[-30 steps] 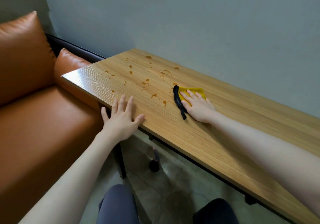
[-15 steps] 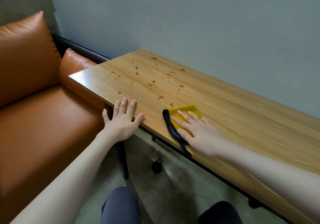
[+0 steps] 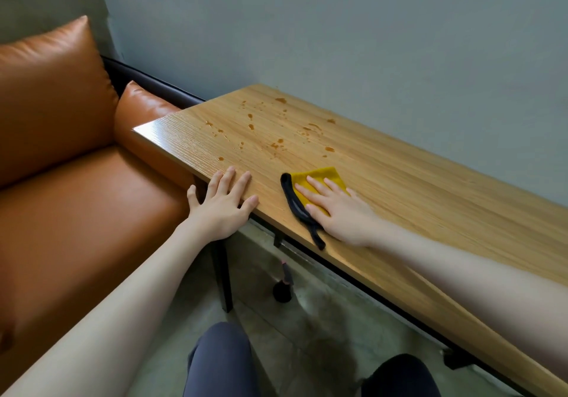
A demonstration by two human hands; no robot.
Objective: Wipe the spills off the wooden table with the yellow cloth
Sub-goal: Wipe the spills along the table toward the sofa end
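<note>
Now the right hand [image 3: 341,212], fingers flat, presses the yellow cloth [image 3: 319,178] on the wooden surface [image 3: 430,187]; the left hand [image 3: 222,206] rests flat at the near edge. Wiping is midway, and the next stroke likely must push far-left into the brown spills [image 3: 276,144].

An orange leather sofa [image 3: 70,200] fills the left side of the frame, with a big back cushion [image 3: 49,89] at the upper left and a smaller cushion [image 3: 144,111] just right of it. A grey-green wall [image 3: 353,28] covers the upper part. At the bottom centre, on the grey floor [image 3: 307,329], stands a small dark bottle [image 3: 282,289], and the person's knees [image 3: 221,363] show at the lower edge.
</note>
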